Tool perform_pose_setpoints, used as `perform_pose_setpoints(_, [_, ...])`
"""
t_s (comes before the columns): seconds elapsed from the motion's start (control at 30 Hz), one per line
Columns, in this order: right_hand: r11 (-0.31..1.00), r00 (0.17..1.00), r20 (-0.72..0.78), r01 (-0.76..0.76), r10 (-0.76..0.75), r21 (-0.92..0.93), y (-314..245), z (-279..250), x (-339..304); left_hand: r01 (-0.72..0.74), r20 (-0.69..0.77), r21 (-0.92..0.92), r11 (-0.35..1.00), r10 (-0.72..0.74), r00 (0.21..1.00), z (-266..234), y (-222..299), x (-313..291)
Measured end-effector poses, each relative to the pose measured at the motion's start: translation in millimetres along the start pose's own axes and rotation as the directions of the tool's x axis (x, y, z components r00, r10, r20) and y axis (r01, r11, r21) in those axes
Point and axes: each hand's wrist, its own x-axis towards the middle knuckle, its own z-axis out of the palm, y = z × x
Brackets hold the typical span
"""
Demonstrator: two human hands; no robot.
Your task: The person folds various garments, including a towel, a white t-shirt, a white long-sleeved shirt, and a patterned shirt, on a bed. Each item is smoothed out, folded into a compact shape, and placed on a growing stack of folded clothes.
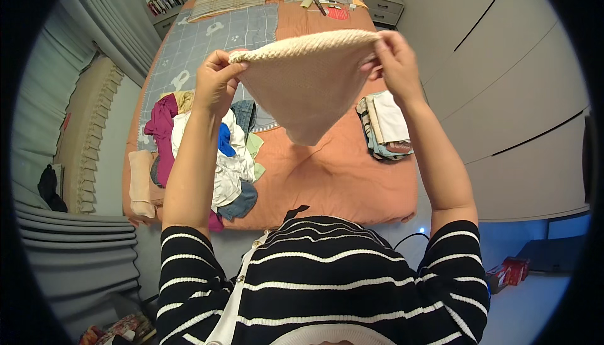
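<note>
A cream knitted piece [308,81] hangs stretched between my two raised hands, above the bed. My left hand [218,77] pinches its thick ribbed edge at the left end. At the other end, my right hand [395,62] grips the same edge. The lower part narrows to a rounded point over the orange sheet. Whether it is a garment or a cloth, I cannot tell. Below my left forearm lies a loose heap of clothes [236,156] in white, magenta, blue and denim. Near my right forearm sits a folded stack of clothes [385,125], white on top.
The bed has an orange sheet [327,188] and a grey patterned blanket [207,43]. Plaid pillows [233,2] line the headboard. A rolled beige cloth [141,184] lies at the left edge. Small items [324,8] lie near the pillows. A wardrobe [503,74] stands right, curtains [107,18] left.
</note>
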Motion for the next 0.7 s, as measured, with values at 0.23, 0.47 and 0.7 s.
perform_pose_setpoints(0.23, [0.945, 0.943, -0.11, 0.297, -0.313, -0.136, 2.8, -11.8, -6.2, -0.033, 0.064, -0.011, 0.999, 0.033, 0.997, 17.7, 9.0, -9.2])
perform_pose_setpoints(0.47, [0.979, 0.998, 0.06, 0.015, -0.003, -0.203, 34.2, -12.2, 5.4, 0.051, -0.041, 0.315, 0.948, -0.04, 0.998, 22.4, -20.8, 10.1])
perform_pose_setpoints(0.7, [0.947, 0.992, -0.099, 0.047, -0.083, -0.318, 124.2, -22.7, 72.7, 0.008, -0.093, 0.753, 0.658, 0.094, 0.991, -1.6, -80.6, 78.3])
